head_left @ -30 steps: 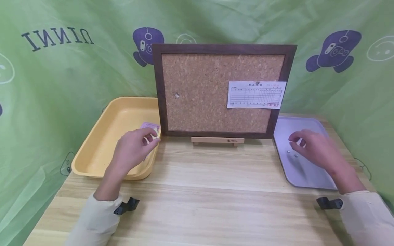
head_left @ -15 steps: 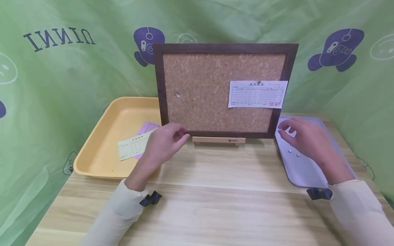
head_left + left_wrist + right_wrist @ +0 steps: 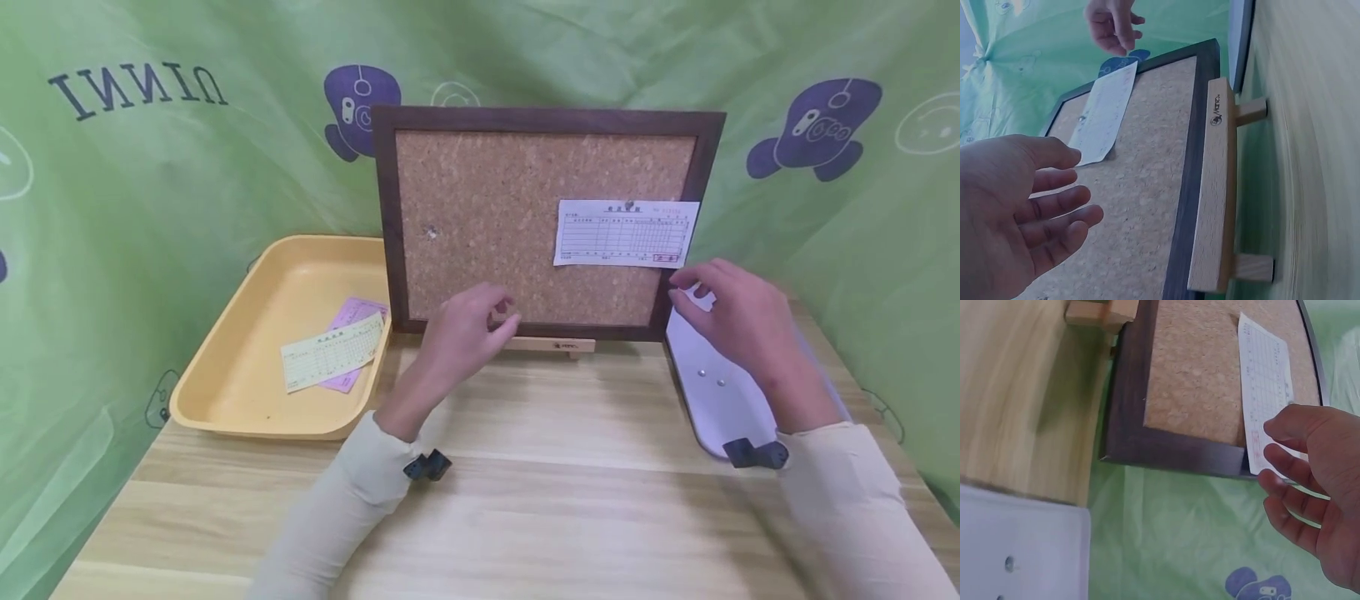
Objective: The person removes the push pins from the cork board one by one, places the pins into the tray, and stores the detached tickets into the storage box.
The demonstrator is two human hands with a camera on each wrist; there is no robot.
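My left hand (image 3: 467, 332) hovers in front of the lower part of the corkboard (image 3: 510, 225), its fingers loosely bent with nothing between them. The right hand (image 3: 738, 321), also holding nothing, is in the air by the board's right edge, fingertips close to the lower right corner of a white printed form (image 3: 626, 235). A small pin (image 3: 629, 205) fixes that form at its top edge; the sheet hangs over the dark frame on the right. In the right wrist view the thumb and fingers (image 3: 1288, 503) overlap the form's end.
A yellow tray (image 3: 225, 358) at left holds a pale green slip (image 3: 330, 352) over a purple slip (image 3: 347, 382). A lavender tray (image 3: 705, 417) at right bears two small silver pieces (image 3: 701, 373). A wooden stand (image 3: 1213, 194) supports the board. Shiny pins (image 3: 431, 233) show on its left.
My left hand has let go of the green slip in the yellow tray and moved right, to the board. The right hand has risen leftward from over the lavender tray to the form's corner.
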